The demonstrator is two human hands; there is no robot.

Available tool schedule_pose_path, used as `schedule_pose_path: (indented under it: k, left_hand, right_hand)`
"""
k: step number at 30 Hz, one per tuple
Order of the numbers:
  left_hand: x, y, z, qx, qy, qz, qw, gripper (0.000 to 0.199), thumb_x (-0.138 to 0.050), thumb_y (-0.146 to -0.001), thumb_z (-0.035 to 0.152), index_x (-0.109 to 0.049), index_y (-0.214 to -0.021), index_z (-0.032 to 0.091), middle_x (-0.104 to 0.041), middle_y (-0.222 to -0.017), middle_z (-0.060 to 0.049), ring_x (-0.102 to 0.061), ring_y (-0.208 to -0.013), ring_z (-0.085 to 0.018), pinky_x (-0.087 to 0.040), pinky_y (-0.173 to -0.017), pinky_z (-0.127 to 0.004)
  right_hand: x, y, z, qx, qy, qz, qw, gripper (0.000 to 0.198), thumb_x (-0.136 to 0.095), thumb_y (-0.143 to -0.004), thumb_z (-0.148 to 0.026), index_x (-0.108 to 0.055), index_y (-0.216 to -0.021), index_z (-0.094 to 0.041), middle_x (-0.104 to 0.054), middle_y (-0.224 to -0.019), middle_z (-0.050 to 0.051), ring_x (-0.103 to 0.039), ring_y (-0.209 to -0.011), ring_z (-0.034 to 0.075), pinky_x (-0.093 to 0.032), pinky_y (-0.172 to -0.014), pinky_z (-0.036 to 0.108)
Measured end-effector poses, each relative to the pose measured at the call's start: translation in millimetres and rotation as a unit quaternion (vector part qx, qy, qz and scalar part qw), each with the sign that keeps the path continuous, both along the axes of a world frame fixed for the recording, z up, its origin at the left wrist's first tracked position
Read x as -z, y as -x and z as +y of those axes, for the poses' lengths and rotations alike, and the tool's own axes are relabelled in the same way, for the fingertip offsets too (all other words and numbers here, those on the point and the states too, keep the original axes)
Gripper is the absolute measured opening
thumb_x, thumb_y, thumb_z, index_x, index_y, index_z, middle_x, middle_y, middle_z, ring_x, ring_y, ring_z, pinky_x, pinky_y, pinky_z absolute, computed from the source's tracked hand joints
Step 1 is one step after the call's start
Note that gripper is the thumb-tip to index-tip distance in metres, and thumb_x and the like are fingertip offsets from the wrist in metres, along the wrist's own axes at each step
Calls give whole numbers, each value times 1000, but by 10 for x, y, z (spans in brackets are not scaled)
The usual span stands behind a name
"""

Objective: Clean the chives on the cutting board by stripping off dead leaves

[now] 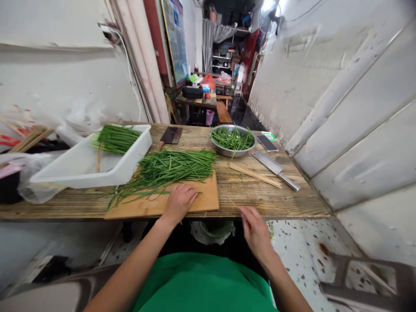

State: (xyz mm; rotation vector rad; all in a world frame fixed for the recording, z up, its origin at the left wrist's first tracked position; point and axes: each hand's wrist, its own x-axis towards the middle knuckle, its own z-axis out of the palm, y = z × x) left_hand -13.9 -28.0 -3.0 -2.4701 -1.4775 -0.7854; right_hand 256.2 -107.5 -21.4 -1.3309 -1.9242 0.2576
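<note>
My left hand (pixel 182 201) rests at the front of the wooden cutting board (pixel 208 197), its fingers closed on a few green chives whose ends stick out at both sides. Behind it, a loose heap of chives (pixel 177 164) covers most of the board and hangs over its left edge. Just past the table's front edge, my right hand (pixel 255 227) pinches a thin bamboo skewer (pixel 234 203) that points up and left. More bamboo skewers (pixel 255 174) lie in a bunch on the table beyond that hand.
A metal bowl (pixel 233 152) of chives stands at the back, with a cleaver (pixel 273 165) and phone (pixel 267 143) to its right. At left are a white tray (pixel 125 175) with bundled chives and a dark-bladed cleaver (pixel 171 134). A bin (pixel 217 229) is below the table edge.
</note>
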Motion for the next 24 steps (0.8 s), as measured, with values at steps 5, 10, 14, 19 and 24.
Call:
schedule_pose_path:
  k: [5,10,14,19,24]
  left_hand:
    - [-20,-146,73,5,48,-37,998,22,-49,-83,34,-66,-91,21,-63,-94,-6,-52,-87,-20,-37,-74,-35]
    - [-85,-68,140,15,71,-35,997,21,-49,-83,33,-67,-88,22,-64,-95,-5,-53,-87,-20,-37,-74,-35]
    - [-8,-77,102,3,58,-72,996,23,-47,-84,30,-67,-82,20,-65,-87,-5,-54,-83,-19,-38,-73,-35]
    - [113,-245,70,5,48,-150,988,21,-47,-83,24,-66,-86,17,-62,-79,-6,-55,-78,-18,-44,-71,-33]
    - [134,-267,86,10,65,-178,982,19,-49,-80,19,-65,-87,14,-62,-80,-6,-56,-78,-17,-46,-73,-31]
  right_hand:
    - [21,202,-185,15,37,-38,998,39,-37,-83,-9,-53,-116,-20,-62,-95,8,-62,-79,17,-50,-68,25]
    - [114,191,-248,13,59,-69,996,42,-36,-84,-10,-49,-123,-19,-61,-77,5,-61,-64,16,-49,-58,23]
    - [152,254,-327,4,59,-68,996,41,-37,-86,-14,-49,-125,-20,-65,-76,5,-62,-63,16,-49,-57,22]
    - [114,328,-359,-8,67,-95,993,38,-38,-87,-17,-52,-122,-18,-67,-70,5,-62,-57,16,-47,-53,22]
    - [70,336,-339,-10,73,-97,993,37,-37,-87,-17,-54,-120,-18,-68,-70,5,-63,-57,16,-47,-52,22]
